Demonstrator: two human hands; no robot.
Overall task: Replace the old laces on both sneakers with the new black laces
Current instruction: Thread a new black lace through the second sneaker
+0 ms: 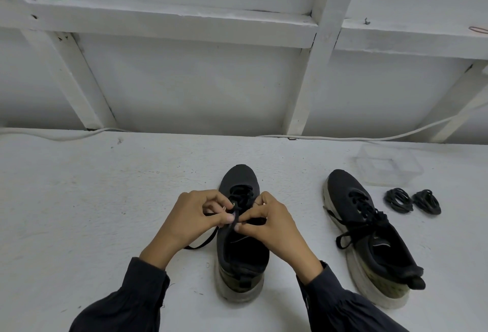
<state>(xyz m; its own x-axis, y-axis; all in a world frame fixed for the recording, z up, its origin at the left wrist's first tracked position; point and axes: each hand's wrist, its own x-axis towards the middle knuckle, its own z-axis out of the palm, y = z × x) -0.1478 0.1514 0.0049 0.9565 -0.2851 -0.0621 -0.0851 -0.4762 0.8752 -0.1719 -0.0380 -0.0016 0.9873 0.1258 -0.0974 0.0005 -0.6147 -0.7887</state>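
Sneakers, two, are black with white soles: the middle sneaker [241, 257] stands near the front edge of the worktop [105, 199], the right sneaker [369, 239] beside it. Left hand [190, 220] and right hand [274, 223] both pinch its lace [235, 217]. Two black lace coils [398, 199] [426, 201] lie further right.

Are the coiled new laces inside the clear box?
No, both lace coils lie on the table just in front of the clear box, outside its walls.
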